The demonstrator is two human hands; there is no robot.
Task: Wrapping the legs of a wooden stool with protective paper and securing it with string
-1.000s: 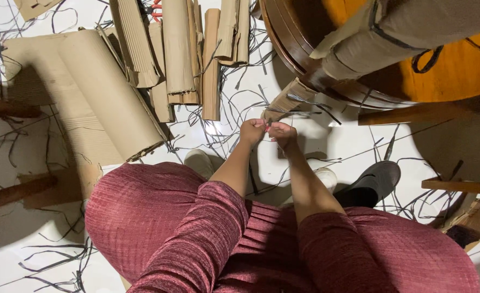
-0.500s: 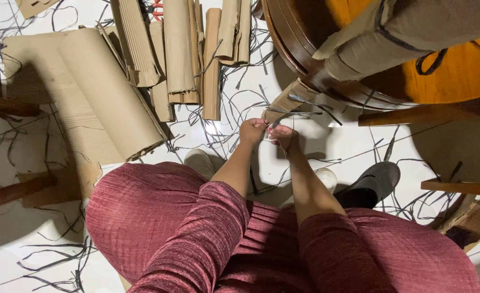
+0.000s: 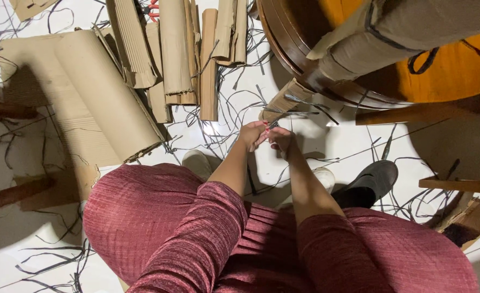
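Note:
My left hand (image 3: 251, 134) and my right hand (image 3: 281, 139) meet low over the white floor, fingertips pinched together on a thin dark strip (image 3: 273, 124) that runs up toward a small rolled cardboard piece (image 3: 285, 99) by the round wooden table. Both arms wear dark red ribbed sleeves. What lies between the fingers is mostly hidden by them.
Rolled and flat corrugated cardboard (image 3: 96, 89) lies at the left, with several narrower rolls (image 3: 176, 51) behind. A round wooden table (image 3: 446, 70) carries a bound cardboard bundle (image 3: 392, 32). Dark strips litter the floor (image 3: 50, 255). A black shoe (image 3: 373, 182) and wooden legs (image 3: 12, 192) stand nearby.
Both hands stay pinched together in the same spot; the fingers have shifted slightly around the strip. The view has drifted a little.

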